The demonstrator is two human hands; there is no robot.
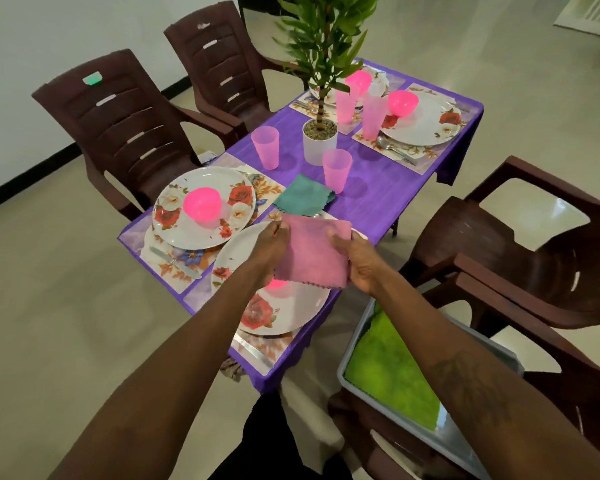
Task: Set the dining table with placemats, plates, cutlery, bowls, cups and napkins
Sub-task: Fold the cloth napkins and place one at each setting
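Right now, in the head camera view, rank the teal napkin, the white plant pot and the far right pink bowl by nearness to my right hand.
1. The teal napkin: just beyond the right hand, which holds the pink napkin.
2. The white plant pot: mid-table, behind the teal napkin.
3. The pink bowl: farthest, towards the far right corner.

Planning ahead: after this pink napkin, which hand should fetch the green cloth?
Probably the right hand: the green cloth lies in the grey tray on its side; the left hand is farther.
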